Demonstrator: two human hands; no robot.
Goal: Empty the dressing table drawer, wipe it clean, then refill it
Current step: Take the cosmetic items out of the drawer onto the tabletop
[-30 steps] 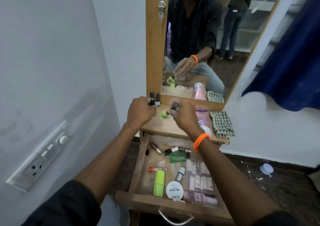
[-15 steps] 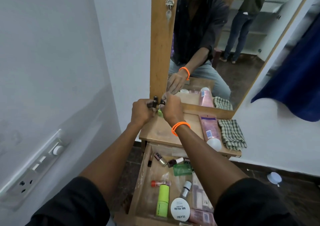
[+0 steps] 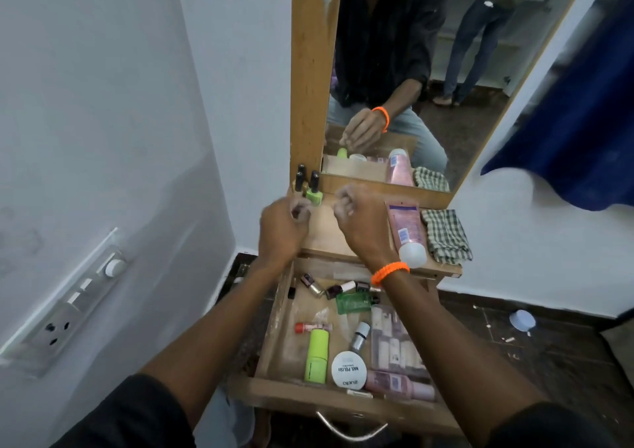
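Note:
The dressing table drawer point(image 3: 274, 341) is pulled out below me, with several cosmetics inside: a lime green tube point(image 3: 317, 355), a white round nail polish tin point(image 3: 349, 370), a pink tube point(image 3: 399, 384), a green bottle point(image 3: 353, 301) and a clear pack of small bottles point(image 3: 394, 341). On the table top point(image 3: 322, 234) a green nail polish bottle point(image 3: 314, 196) stands beside two dark bottles point(image 3: 299, 180) at the mirror frame. My left hand point(image 3: 284, 228) hovers just in front of them, fingers curled, with nothing seen in it. My right hand point(image 3: 360, 221) hangs to the right over the top, also curled and empty.
A large pink tube point(image 3: 406, 231) and a folded checked cloth point(image 3: 446, 236) lie on the right of the table top. The mirror point(image 3: 429, 70) rises behind, the white wall with a switch panel point(image 3: 68, 307) is at left, and a blue curtain point(image 3: 576, 111) hangs at right.
The green nail polish bottle has left my right hand and now stands by the dark bottles. Both hands have drawn back from the bottles. My view has tilted down towards the drawer.

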